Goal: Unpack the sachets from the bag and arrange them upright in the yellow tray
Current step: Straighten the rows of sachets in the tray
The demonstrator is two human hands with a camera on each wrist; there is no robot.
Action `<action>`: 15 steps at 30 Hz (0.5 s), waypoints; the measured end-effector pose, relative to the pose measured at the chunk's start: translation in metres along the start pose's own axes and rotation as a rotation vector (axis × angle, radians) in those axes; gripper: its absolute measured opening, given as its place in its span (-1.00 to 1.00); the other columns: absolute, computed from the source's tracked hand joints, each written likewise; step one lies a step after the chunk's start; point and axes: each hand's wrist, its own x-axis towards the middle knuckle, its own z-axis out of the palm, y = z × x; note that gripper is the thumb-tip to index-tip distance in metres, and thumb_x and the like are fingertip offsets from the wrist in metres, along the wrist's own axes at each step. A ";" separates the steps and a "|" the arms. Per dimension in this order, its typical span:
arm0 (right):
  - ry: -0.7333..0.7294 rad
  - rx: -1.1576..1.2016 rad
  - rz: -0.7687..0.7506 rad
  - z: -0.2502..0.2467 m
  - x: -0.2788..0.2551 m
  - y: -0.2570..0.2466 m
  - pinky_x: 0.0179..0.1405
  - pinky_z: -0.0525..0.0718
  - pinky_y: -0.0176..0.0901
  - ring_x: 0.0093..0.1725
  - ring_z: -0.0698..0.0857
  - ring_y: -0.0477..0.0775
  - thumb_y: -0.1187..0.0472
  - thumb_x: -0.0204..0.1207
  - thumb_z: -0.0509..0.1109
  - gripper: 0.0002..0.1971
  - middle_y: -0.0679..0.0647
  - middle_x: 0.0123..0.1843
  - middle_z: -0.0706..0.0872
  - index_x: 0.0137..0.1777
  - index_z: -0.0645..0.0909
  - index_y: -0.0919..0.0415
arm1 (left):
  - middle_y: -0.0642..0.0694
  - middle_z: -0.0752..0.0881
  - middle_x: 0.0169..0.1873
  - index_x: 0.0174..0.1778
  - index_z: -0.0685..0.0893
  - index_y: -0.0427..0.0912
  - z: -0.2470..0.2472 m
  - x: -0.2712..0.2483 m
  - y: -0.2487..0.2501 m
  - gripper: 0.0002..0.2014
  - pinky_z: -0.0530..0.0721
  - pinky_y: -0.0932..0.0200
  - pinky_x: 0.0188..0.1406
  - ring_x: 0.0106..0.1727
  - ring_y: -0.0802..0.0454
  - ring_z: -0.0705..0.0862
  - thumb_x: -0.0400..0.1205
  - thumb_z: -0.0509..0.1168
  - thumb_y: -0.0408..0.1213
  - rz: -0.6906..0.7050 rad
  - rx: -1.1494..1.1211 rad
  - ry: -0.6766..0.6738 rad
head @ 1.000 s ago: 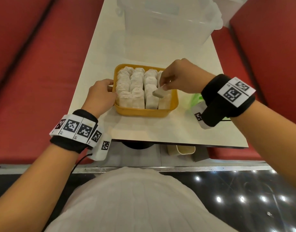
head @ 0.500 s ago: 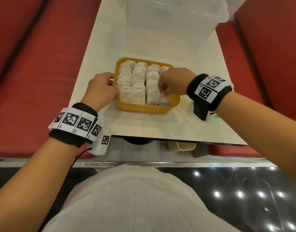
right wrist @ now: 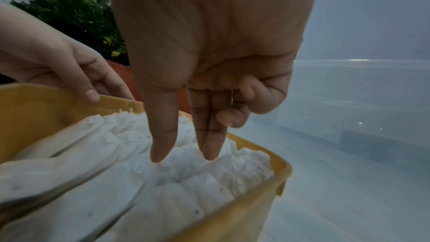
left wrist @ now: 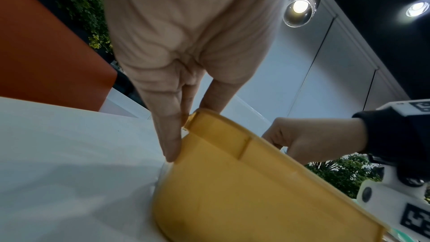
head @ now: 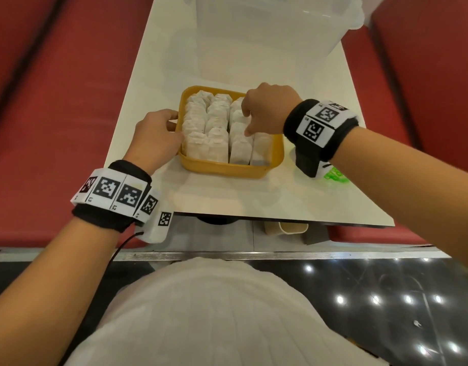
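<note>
The yellow tray (head: 227, 169) sits mid-table, packed with rows of upright white sachets (head: 217, 143). My left hand (head: 172, 126) holds the tray's left wall; in the left wrist view its fingers (left wrist: 171, 146) lie down the outer wall of the tray (left wrist: 232, 181) and the thumb hooks over the rim. My right hand (head: 245, 122) is over the tray's right rows. In the right wrist view its thumb and two straight fingers (right wrist: 210, 154) touch the sachet tops (right wrist: 209, 181) and hold nothing. A green-printed bag (head: 334, 175) lies right of the tray, mostly hidden by my right wrist.
A large clear plastic bin (head: 267, 30) stands at the back of the white table (head: 227, 202). Red benches (head: 56, 101) run along both sides. The table's front edge is close to my body, and a pale cup (head: 293, 228) shows below it.
The right hand lowered the sachet it pinched into the tray's right side, let go, and now touches the sachet tops a little further back. The left hand stayed on the tray.
</note>
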 end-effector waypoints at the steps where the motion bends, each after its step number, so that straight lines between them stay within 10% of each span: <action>1: -0.016 0.007 0.004 -0.002 0.004 -0.001 -0.09 0.63 -0.01 -0.01 0.68 0.22 -0.11 0.42 0.52 -0.50 0.14 0.10 0.67 0.25 0.60 0.18 | -0.17 0.76 0.09 0.39 0.61 -0.12 0.000 0.000 0.000 -0.56 0.75 -0.18 0.10 0.10 -0.17 0.73 0.57 0.26 -0.44 0.000 -0.002 0.000; 15: -0.122 0.098 -0.002 -0.008 0.024 -0.005 -0.12 0.65 -0.03 -0.10 0.67 0.16 -0.02 0.39 0.57 -0.67 0.08 -0.06 0.71 0.02 0.67 0.17 | -0.16 0.75 0.12 0.40 0.60 -0.12 -0.001 0.001 0.000 -0.55 0.72 -0.17 0.16 0.14 -0.15 0.72 0.57 0.28 -0.42 -0.003 -0.007 0.012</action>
